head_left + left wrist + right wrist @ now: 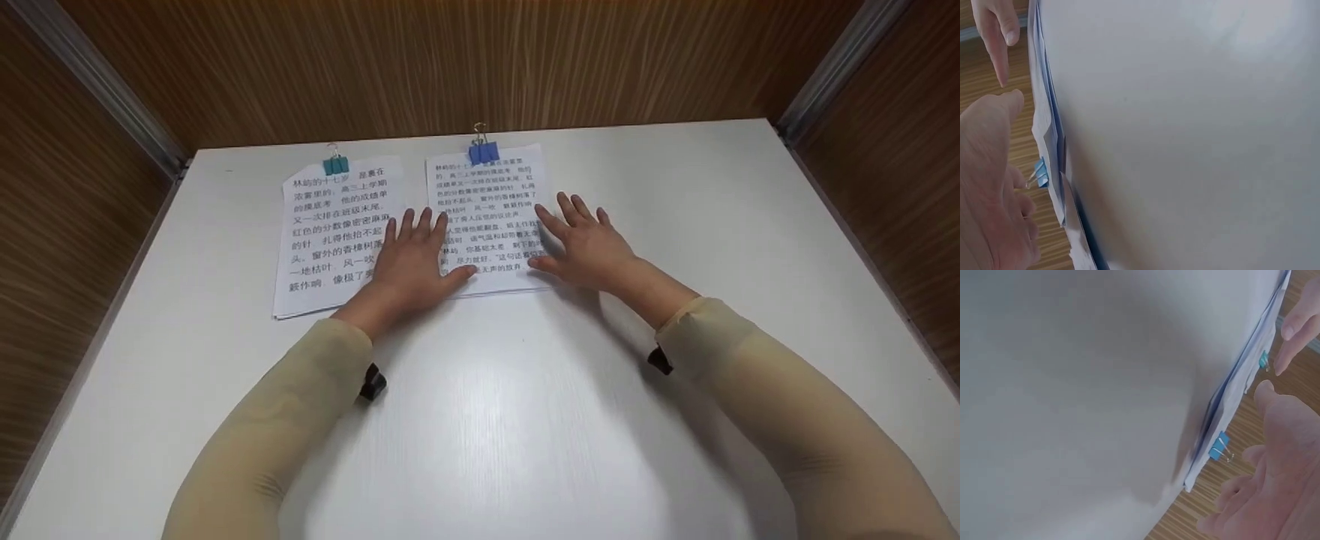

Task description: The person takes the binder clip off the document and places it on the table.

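Two stacks of printed paper lie side by side near the back of the white table. A teal binder clip (336,165) grips the top of the left stack (315,240); a blue binder clip (483,153) grips the top of the right stack (487,187). My left hand (412,262), fingers spread and straight, is over the gap between the stacks, its thumb across the right stack's lower left. At that stack's right edge is my right hand (589,244), fingers also spread. Neither hand holds anything. Whether they touch the paper I cannot tell.
The white table (510,420) has a wood-grain panel (450,67) behind it and more panels at both sides. Metal corner posts (105,82) stand at the back corners. A black band piece (373,382) shows under the left sleeve.
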The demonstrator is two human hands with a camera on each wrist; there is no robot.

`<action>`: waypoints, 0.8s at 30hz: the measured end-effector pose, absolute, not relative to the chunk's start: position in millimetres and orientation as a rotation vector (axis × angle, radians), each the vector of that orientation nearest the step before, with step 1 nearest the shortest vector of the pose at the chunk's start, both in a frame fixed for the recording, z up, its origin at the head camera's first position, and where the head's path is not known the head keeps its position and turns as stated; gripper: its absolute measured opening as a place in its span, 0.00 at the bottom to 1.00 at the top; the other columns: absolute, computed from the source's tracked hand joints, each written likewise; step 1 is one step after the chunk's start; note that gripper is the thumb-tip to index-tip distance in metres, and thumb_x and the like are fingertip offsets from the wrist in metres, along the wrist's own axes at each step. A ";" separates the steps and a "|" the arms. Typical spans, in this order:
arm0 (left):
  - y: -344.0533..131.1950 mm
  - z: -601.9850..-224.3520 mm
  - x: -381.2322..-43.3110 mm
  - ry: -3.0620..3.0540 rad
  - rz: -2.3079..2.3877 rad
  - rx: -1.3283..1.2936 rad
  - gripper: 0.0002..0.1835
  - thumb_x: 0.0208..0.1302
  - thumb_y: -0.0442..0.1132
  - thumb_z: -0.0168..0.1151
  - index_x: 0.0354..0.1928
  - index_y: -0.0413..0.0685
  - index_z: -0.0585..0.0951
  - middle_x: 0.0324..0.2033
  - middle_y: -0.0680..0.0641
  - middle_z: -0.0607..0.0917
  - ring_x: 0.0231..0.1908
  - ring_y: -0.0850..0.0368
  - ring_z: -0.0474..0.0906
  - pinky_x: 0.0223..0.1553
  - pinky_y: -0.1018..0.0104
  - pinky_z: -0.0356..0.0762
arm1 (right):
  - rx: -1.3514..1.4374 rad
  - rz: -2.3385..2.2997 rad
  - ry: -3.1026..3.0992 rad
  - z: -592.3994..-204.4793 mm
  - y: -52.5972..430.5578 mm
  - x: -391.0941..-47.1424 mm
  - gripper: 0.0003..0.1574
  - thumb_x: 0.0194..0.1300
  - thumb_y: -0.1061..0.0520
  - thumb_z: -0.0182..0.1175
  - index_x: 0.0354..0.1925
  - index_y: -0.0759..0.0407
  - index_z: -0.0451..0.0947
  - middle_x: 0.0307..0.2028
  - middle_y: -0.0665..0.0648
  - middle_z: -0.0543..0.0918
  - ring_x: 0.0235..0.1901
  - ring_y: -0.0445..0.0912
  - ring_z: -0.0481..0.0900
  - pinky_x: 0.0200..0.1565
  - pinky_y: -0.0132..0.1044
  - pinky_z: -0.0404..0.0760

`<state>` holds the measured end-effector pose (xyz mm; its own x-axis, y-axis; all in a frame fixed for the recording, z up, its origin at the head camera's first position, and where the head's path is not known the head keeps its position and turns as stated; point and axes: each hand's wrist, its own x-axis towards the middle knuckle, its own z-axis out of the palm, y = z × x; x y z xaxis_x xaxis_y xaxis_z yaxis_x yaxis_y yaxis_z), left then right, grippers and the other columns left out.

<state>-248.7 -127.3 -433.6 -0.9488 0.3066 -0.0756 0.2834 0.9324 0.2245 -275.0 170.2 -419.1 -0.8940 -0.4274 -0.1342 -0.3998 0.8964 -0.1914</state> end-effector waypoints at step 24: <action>-126.9 -435.1 -263.4 2.820 0.199 0.526 0.54 0.72 0.73 0.49 0.84 0.39 0.55 0.83 0.36 0.53 0.83 0.37 0.36 0.82 0.49 0.33 | -0.713 -0.279 2.726 -433.3 165.2 -288.9 0.55 0.76 0.30 0.58 0.85 0.55 0.53 0.83 0.67 0.47 0.83 0.63 0.44 0.79 0.63 0.51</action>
